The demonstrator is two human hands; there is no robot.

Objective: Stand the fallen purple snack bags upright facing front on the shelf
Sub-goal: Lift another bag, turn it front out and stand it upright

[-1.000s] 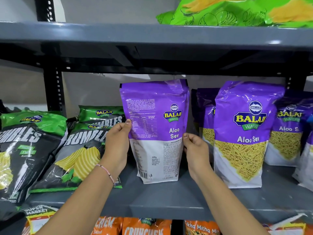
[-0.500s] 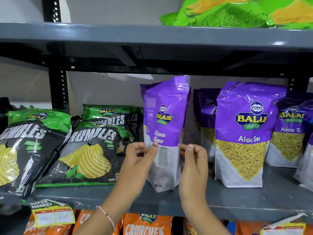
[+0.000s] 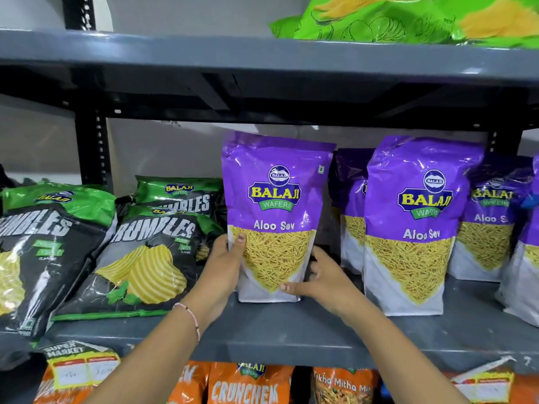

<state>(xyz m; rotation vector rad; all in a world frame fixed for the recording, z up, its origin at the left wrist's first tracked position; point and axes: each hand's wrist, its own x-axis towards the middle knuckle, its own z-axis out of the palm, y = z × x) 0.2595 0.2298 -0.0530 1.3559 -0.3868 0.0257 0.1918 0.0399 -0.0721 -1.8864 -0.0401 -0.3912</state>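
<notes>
Head view: both hands, left (image 3: 226, 262) and right (image 3: 322, 277), grasping upright purple bag (image 3: 275, 217); fingers mostly hidden behind; rightmost bags cropped.

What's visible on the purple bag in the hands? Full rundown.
The purple Aloo Sev bag is a glossy plastic pouch: purple top with Balaji Wafers logo, yellow sev pictured below, white base. It stands upright, front facing out, on the grey shelf, left of other purple bags. The left hand grips its left edge; the right hand holds its lower right corner.
</notes>
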